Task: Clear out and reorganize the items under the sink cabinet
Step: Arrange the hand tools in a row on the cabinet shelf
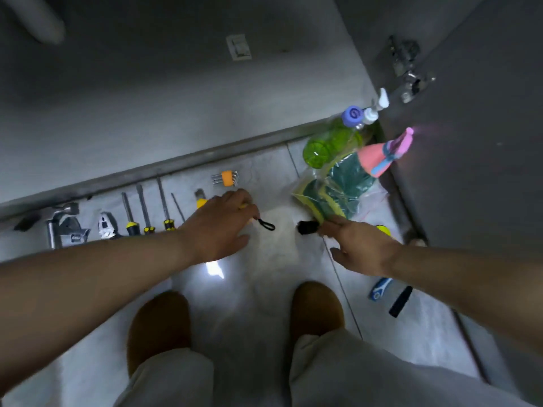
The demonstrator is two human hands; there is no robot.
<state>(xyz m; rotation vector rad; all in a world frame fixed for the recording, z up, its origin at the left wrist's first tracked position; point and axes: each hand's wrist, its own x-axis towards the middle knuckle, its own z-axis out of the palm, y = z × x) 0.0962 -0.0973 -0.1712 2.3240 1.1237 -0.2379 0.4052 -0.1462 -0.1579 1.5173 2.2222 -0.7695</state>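
Observation:
Tools and bottles lie on the pale tiled floor in front of the cabinet. My left hand (pixel 223 227) is palm down, its fingers curled over a yellow tool whose black wrist strap (pixel 266 224) sticks out to the right. My right hand (pixel 360 249) pinches a small black object (pixel 307 227) at its fingertips, beside a clear bag of green and yellow sponges (pixel 338 192). A green bottle (pixel 329 145) and a pink spray bottle (pixel 382 158) stand behind the bag. Most of the yellow tool is hidden under my left hand.
Along the steel threshold lie a wrench (pixel 64 227), pliers (pixel 105 226), several screwdrivers (pixel 145 210), a yellow knife (pixel 201 199) and hex keys (pixel 225 178). A blue tool (pixel 379 289) and a black bar (pixel 401 301) lie right. My brown slippers (pixel 160 327) stand below.

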